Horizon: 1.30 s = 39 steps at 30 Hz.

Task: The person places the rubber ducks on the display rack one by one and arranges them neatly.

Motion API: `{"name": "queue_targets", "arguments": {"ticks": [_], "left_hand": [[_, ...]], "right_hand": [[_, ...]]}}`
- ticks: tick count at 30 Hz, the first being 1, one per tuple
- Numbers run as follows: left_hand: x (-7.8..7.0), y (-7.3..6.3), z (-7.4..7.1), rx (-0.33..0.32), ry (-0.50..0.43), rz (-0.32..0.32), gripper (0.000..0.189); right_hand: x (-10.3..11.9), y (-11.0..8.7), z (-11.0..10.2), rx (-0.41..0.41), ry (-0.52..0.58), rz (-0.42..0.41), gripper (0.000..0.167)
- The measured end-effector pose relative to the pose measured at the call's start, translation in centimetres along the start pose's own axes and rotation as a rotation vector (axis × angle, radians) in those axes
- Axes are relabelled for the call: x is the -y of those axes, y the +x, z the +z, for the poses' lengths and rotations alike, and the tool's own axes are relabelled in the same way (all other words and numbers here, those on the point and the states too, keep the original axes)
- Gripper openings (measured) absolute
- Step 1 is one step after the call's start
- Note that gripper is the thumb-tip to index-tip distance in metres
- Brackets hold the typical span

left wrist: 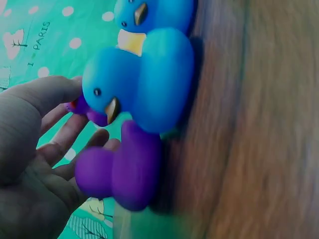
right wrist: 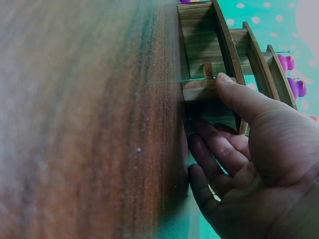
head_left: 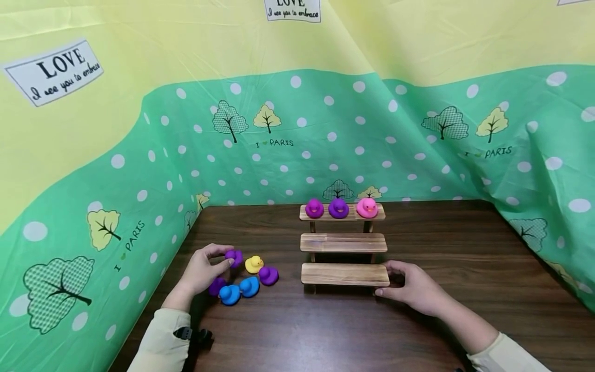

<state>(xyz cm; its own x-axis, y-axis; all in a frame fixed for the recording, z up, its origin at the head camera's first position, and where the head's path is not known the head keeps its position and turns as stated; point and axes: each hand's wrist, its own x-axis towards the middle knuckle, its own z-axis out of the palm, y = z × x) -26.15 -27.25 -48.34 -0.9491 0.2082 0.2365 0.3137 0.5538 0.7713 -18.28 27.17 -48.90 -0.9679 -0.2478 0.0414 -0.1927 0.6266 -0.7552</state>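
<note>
Between thumb and fingers, my left hand (head_left: 203, 269) pinches a small purple rubber duck (head_left: 234, 258) at the left of the table. Below that hand, a second purple duck (head_left: 217, 286) is partly covered by it. Two blue ducks (left wrist: 162, 79), a yellow duck (head_left: 253, 264) and another purple duck (head_left: 268, 276) stand close by. My right hand (head_left: 413, 287) grips the right end of the lowest step of a three-tier wooden shelf (head_left: 344, 275), its thumb on the board's edge. Along the top tier sit a magenta duck (head_left: 314, 208), a purple duck (head_left: 338, 208) and a pink duck (head_left: 367, 208).
A dark wooden table (head_left: 344, 330) carries everything. Green and yellow printed cloth (head_left: 307, 129) hangs behind it and at both sides. The middle tier (head_left: 343, 243) and lowest tier of the shelf hold no ducks. A black strap sits at the left wrist (head_left: 183, 333).
</note>
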Motion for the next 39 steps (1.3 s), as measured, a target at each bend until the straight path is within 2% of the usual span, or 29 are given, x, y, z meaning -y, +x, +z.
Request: {"name": "queue_targets", "arguments": {"ticks": [4,10,18,21,28,35,39], "left_hand": [[-1.0,0.3,0.4,-0.032,-0.037,0.027,0.034],[-2.6,0.8,0.6,-0.066,-0.07,0.022,0.034],[-4.1,1.4,1.1,-0.094,-0.121,0.012,0.032],[-4.4,1.5,1.4,-0.096,-0.116,-0.003,0.031],[-5.3,1.7,1.8,-0.093,-0.111,0.035,0.031],[-6.6,1.8,2.6,-0.077,-0.139,0.034,0.032],[-7.1,2.0,3.3,-0.078,-0.148,0.056,0.032]], "right_hand": [[-0.1,0.0,0.0,0.0,-0.002,-0.01,0.064],[-0.1,0.0,0.0,0.005,0.003,-0.01,0.064],[-0.1,0.1,0.0,-0.006,-0.021,-0.011,0.065],[-0.1,0.1,0.0,-0.004,-0.023,-0.011,0.064],[-0.1,0.1,0.1,-0.003,-0.018,0.002,0.065],[-0.1,0.0,0.0,0.002,-0.015,0.012,0.066],[-0.1,0.1,0.0,-0.002,-0.018,0.013,0.068]]}}
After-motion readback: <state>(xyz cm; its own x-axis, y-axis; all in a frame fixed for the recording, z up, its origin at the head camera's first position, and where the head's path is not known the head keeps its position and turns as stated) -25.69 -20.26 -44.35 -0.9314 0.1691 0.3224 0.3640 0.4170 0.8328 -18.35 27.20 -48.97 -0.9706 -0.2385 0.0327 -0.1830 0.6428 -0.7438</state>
